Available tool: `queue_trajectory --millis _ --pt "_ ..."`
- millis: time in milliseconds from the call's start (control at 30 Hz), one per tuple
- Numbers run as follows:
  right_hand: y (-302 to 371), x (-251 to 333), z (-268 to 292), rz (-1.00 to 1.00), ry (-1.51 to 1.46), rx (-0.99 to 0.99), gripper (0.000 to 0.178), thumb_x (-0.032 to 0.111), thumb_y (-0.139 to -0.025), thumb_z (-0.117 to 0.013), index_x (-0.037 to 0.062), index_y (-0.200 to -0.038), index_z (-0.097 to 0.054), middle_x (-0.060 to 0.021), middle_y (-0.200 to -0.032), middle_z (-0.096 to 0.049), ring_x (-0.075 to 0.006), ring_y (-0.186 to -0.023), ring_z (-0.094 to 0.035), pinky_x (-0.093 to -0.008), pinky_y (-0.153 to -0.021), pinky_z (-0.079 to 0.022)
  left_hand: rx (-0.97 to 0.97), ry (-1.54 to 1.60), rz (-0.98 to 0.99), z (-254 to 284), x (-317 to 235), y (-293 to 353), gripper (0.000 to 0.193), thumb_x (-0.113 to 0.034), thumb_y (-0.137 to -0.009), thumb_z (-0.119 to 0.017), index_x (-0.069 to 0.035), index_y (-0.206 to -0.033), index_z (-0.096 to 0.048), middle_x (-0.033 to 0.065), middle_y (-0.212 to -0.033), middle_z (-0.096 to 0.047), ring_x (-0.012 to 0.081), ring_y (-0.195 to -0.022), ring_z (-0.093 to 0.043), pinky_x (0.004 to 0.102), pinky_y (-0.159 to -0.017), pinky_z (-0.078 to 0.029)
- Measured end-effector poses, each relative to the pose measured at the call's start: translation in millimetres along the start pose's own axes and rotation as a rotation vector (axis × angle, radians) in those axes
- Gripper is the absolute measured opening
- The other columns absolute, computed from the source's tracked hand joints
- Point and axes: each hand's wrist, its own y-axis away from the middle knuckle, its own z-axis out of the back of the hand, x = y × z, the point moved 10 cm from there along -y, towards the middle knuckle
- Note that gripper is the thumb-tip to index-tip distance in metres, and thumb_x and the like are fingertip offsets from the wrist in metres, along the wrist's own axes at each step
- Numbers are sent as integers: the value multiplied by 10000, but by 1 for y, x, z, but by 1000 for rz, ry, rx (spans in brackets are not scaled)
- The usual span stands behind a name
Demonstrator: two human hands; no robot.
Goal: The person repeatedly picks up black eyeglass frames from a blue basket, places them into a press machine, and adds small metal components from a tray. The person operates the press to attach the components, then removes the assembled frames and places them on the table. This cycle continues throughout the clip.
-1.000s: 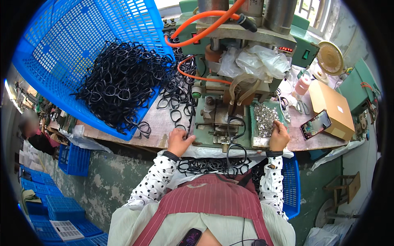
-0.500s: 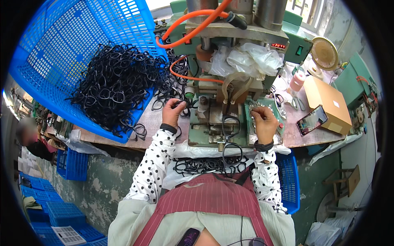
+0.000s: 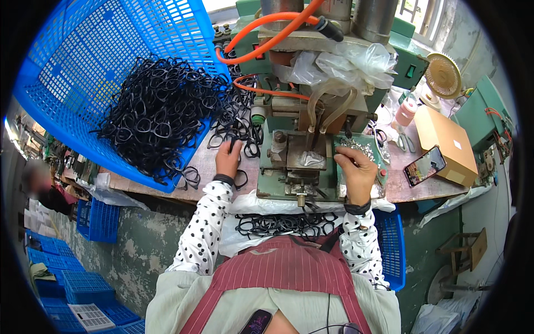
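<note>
My left hand [image 3: 227, 161] is closed at the near edge of loose black eyeglass frames on the table, a dark piece of eyeglass frame [image 3: 232, 146] between thumb and fingers. My right hand [image 3: 359, 173] is pinched at the right of the press's work block [image 3: 306, 161], beside a heap of tiny silvery metal parts [image 3: 359, 147]. Whatever lies between those fingertips is too small to make out. The green bench press [image 3: 268, 186] stands between my hands, no eyeglass frame in its upright jaws [image 3: 317, 131]. A dark blur [image 3: 316, 199] shows below the block's front.
A blue basket [image 3: 61, 106] heaped with black eyeglass frames [image 3: 158, 122] leans at the left. More frames [image 3: 283, 225] lie below the table edge. An orange hose [image 3: 245, 54] loops over the press. At the right are a cardboard box [image 3: 445, 142] and a phone [image 3: 425, 166].
The eyeglass frame that hung from the press jaws has left them; a dark blur shows lower down. My left hand has drawn slightly left and nearer, my right fingertips leftward toward the block.
</note>
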Motion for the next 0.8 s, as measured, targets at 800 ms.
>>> queue_trajectory --millis 800 --pt "6 -10 -46 -46 -175 -150 484 -53 -749 -703 -18 -1173 -473 -120 -796 -676 -81 -677 -588 -212 -617 -465 228 249 -306 -30 -273 52 250 -89 -958 -549 19 -1182 -573 139 -1032 -677 224 -973 -655 329 -860 -505"
